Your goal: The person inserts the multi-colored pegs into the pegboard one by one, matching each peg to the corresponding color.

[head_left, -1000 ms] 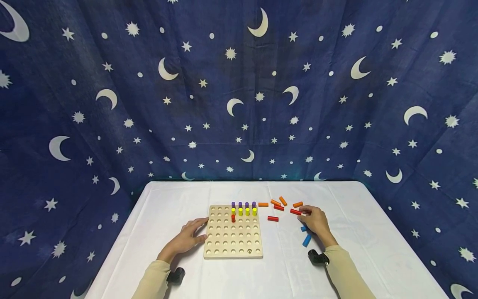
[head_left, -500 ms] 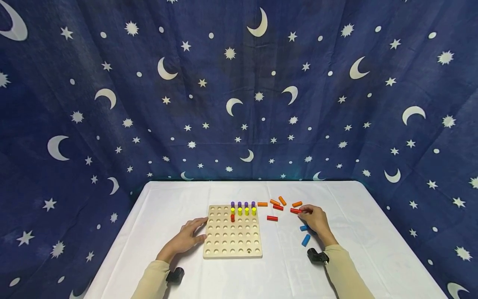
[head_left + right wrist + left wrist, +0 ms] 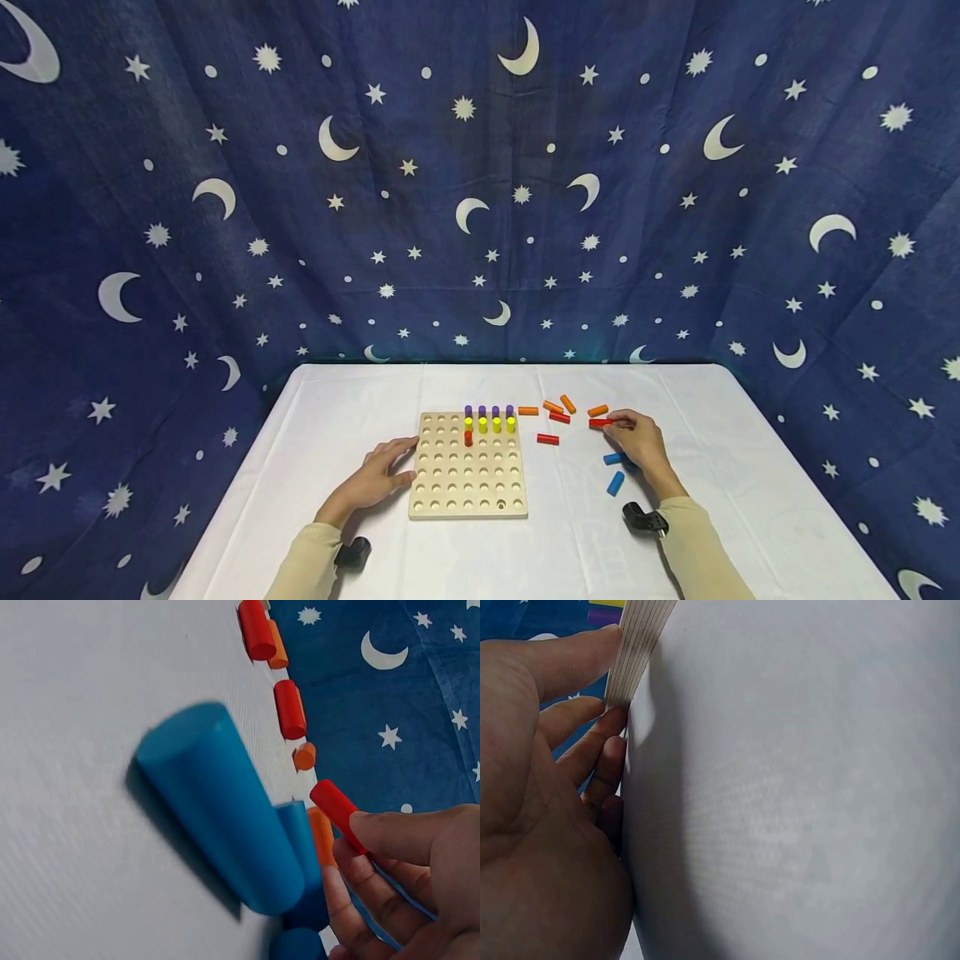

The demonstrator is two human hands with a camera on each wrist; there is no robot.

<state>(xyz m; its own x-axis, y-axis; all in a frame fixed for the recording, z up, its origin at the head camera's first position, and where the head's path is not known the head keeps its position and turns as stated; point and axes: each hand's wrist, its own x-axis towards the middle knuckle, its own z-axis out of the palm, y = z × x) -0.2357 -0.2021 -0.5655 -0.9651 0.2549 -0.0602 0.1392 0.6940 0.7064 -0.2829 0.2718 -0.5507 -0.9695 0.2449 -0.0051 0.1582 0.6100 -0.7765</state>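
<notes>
A wooden pegboard [image 3: 452,472] lies left of centre on the table, with purple and yellow pegs [image 3: 497,425] in two short rows at its back right and one red peg [image 3: 468,437] upright in front of them. Against the board's left edge rest the fingertips of my left hand [image 3: 372,479]; in the left wrist view the hand [image 3: 555,757] touches the board's side [image 3: 636,652] with fingers extended. My right hand [image 3: 638,444] pinches a red peg [image 3: 336,806] between thumb and fingers, right of the board.
Loose orange pegs [image 3: 567,404] and two red pegs [image 3: 548,439] lie right of the board. Several blue pegs [image 3: 616,483] lie near my right hand, large in the right wrist view [image 3: 225,817]. A starry curtain [image 3: 480,167] hangs behind the white table [image 3: 585,550].
My right hand has closed its fingers on the rightmost red peg and moved it slightly right. My left hand has stayed at the board's edge.
</notes>
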